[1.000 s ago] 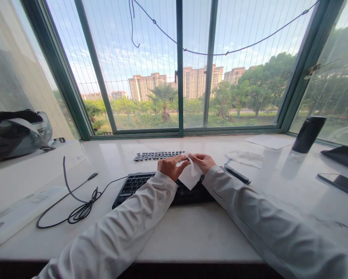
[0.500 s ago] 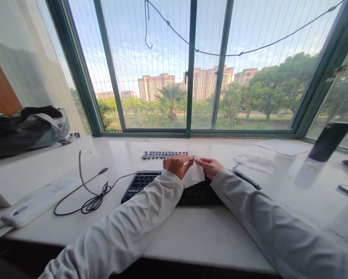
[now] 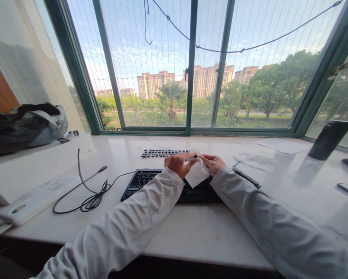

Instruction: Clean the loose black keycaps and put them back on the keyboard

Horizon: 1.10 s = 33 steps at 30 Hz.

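Note:
My left hand [image 3: 177, 164] pinches a small black keycap [image 3: 195, 156] between thumb and forefinger. My right hand [image 3: 213, 164] is closed on a white tissue [image 3: 196, 175], its fingertips against the keycap. The tissue hangs down between both hands, above the black keyboard [image 3: 144, 179]. Forearms and tissue cover much of the keyboard; keys show at its left end. Just behind it, loose black keycaps [image 3: 162, 153] lie in rows on the white surface.
A black cable [image 3: 94, 202] coils left of the keyboard, near a long white device [image 3: 31, 203] and a white box [image 3: 40, 164]. To the right are a slim dark tool [image 3: 246, 177], crumpled tissue [image 3: 256, 162], paper [image 3: 281, 145] and a dark cylinder [image 3: 330, 140].
The tissue has shifted and now hangs at a slant, its lower corner swung left. Between my fingertips the black keycap now shows. Both hands remain in nearly the same place.

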Available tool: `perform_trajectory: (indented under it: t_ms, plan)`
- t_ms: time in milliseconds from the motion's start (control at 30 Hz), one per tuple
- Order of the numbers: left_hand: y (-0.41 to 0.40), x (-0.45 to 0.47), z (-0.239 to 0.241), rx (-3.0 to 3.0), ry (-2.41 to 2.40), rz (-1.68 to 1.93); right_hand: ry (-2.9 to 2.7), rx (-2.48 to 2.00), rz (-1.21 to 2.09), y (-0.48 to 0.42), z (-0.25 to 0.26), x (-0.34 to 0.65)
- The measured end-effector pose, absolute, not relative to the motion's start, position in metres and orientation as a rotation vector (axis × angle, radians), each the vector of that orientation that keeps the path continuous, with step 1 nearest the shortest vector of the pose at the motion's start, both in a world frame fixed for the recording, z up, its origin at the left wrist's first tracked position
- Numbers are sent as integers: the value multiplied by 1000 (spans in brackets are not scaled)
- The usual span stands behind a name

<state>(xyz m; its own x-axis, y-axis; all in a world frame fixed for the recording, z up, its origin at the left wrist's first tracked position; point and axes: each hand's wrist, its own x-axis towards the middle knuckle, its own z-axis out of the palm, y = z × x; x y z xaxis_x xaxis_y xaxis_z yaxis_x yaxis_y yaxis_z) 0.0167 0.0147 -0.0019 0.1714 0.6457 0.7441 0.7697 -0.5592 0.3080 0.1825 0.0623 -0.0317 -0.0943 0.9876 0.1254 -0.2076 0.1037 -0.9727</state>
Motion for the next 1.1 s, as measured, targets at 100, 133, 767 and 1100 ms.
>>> perform_trajectory:
  t_ms: [100,133,767,1100]
  plan:
    - [14,18,-2,-2278,-1413,-1363,-1181,-955,1257,60,-27,183]
    - [15,19,-2,-2276,-1412,-1368,-1189,-968,1236,59,-26,183]
    - [14,14,-1,-2309,-1448,-1260,-1375,-1019,1253,56,-30,179]
    - [13,16,-1,-2273,-1479,-1265,-1352,-964,1154,57,-29,177]
